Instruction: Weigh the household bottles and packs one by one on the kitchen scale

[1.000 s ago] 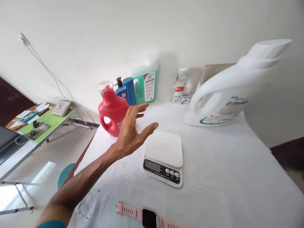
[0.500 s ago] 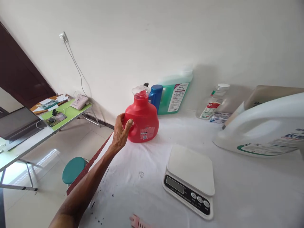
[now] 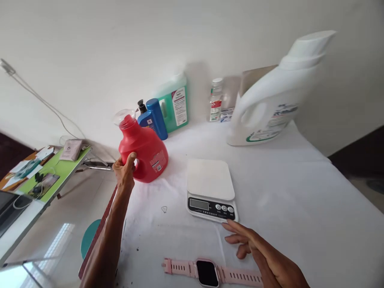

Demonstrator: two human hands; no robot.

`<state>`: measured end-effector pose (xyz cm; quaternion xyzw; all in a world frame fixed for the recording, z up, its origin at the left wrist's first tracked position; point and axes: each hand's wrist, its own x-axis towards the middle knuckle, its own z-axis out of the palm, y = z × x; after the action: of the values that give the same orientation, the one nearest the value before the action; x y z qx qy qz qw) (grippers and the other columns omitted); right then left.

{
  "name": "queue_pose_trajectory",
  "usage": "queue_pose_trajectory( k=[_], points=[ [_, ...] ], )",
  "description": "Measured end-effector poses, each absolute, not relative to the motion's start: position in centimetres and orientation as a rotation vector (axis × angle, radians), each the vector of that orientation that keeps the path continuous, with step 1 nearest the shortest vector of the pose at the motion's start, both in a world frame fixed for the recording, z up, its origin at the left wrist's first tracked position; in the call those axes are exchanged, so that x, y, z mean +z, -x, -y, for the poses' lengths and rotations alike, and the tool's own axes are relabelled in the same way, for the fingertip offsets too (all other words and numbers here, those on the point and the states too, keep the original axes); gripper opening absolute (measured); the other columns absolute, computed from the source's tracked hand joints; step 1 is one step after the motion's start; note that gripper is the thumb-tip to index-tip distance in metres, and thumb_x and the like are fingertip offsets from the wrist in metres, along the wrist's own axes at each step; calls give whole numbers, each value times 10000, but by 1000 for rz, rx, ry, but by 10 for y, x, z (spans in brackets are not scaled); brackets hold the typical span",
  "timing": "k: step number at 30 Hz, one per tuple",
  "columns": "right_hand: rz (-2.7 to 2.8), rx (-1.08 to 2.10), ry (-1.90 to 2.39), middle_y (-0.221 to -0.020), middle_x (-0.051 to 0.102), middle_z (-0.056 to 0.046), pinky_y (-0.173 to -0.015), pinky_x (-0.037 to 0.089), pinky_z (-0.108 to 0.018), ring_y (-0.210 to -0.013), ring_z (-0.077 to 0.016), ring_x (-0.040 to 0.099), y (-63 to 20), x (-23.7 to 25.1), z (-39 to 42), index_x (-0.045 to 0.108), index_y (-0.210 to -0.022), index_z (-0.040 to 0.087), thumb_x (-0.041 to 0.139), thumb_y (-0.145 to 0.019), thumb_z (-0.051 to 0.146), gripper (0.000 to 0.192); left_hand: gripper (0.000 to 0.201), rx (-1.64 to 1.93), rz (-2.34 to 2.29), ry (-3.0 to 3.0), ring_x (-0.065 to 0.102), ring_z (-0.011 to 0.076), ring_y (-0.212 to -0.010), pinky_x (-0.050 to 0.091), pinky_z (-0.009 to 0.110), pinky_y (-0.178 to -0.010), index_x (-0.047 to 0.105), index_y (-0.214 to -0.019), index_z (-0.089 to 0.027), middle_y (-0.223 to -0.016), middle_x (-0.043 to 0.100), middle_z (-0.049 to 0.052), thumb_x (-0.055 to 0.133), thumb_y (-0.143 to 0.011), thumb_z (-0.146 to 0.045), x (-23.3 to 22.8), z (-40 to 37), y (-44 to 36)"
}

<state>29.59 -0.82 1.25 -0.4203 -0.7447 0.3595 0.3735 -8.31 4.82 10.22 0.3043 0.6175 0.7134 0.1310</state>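
My left hand [image 3: 124, 171] is wrapped round the handle of a red plastic jug [image 3: 144, 150], thumb in front. The jug stands on the white cloth with a clear collar round its neck. My right hand [image 3: 255, 248] holds nothing, its fingers apart, close to the front edge of a white kitchen scale [image 3: 210, 180]. The scale's display looks blank and nothing lies on its plate. Below my right fingers lies a smartwatch [image 3: 207, 273] with a pink strap, partly covered by that hand.
Along the wall stand a blue bottle [image 3: 157, 118], a bottle with a dark pump [image 3: 145, 120], a green jug [image 3: 175, 104], a clear bottle [image 3: 216, 100] and a large white detergent bottle [image 3: 270, 104]. Left of the table are a teal stool [image 3: 90, 238] and a green-topped table [image 3: 64, 170].
My view has swung to the right. My right hand has come in beside the scale, and the whole watch is in sight. My left hand keeps its grip on the red jug.
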Motion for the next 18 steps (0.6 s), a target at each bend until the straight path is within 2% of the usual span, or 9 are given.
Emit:
queue_pose_trajectory(
  k=[3, 5, 6, 7, 9, 11, 13, 18],
  points=[
    [1910, 785, 1032, -1204, 767, -5, -683, 630, -212, -781, -130, 755, -304, 10, 7, 620, -1389, 381, 409, -1035, 195, 452, 703, 2131, -1724, -853, 243, 38, -416, 217, 210, -405, 335, -527, -225, -447, 272, -107, 918, -530, -617, 115, -39, 71],
    [1890, 715, 979, -1301, 734, -14, -732, 628, -233, -898, -151, 764, -309, 12, 4, 649, -1345, 364, 399, -990, 126, 495, 728, 2160, -1662, -893, 249, 38, -413, 212, 208, -401, 335, -520, -218, -448, 287, -100, 924, -522, -645, 126, -34, 63],
    [1876, 698, 960, -1284, 739, -16, -735, 624, -242, -932, -165, 761, -312, 13, 1, 679, -1293, 346, 396, -966, 108, 493, 733, 2168, -1623, -931, 248, 37, -414, 209, 207, -401, 338, -521, -214, -454, 290, -97, 920, -530, -660, 132, -32, 58],
    [1861, 706, 962, -1205, 762, -17, -720, 615, -248, -926, -175, 757, -315, 15, -3, 715, -1202, 321, 399, -946, 104, 461, 736, 2168, -1585, -973, 245, 37, -415, 209, 208, -402, 341, -525, -211, -462, 289, -96, 911, -545, -676, 138, -31, 53],
    [1825, 785, 1018, -894, 762, -11, -616, 568, -251, -749, -173, 716, -319, 18, -13, 721, -916, 266, 400, -926, 127, 350, 740, 2145, -1517, -1050, 242, 40, -421, 216, 211, -407, 341, -536, -209, -478, 275, -95, 888, -576, -706, 149, -31, 39],
    [1796, 907, 1114, -630, 624, 5, -513, 476, -265, -546, -157, 577, -321, 21, -24, 588, -672, 241, 390, -922, 172, 326, 757, 2112, -1477, -1098, 235, 44, -424, 218, 215, -406, 319, -538, -214, -484, 249, -95, 859, -596, -742, 155, -34, 24],
    [1775, 1014, 1197, -537, 501, 10, -475, 387, -286, -485, -153, 460, -322, 24, -35, 471, -587, 239, 376, -905, 216, 332, 771, 2067, -1463, -1121, 218, 46, -429, 209, 217, -404, 298, -541, -219, -487, 224, -94, 839, -599, -766, 157, -39, 8],
    [1716, 1096, 1308, -528, 345, 22, -472, 224, -301, -487, -138, 293, -322, 36, -62, 364, -588, 246, 386, -817, 258, 231, 748, 1882, -1487, -1179, 208, 59, -451, 231, 235, -424, 303, -543, -229, -483, 222, -85, 829, -594, -759, 145, -53, -26]
  ],
)
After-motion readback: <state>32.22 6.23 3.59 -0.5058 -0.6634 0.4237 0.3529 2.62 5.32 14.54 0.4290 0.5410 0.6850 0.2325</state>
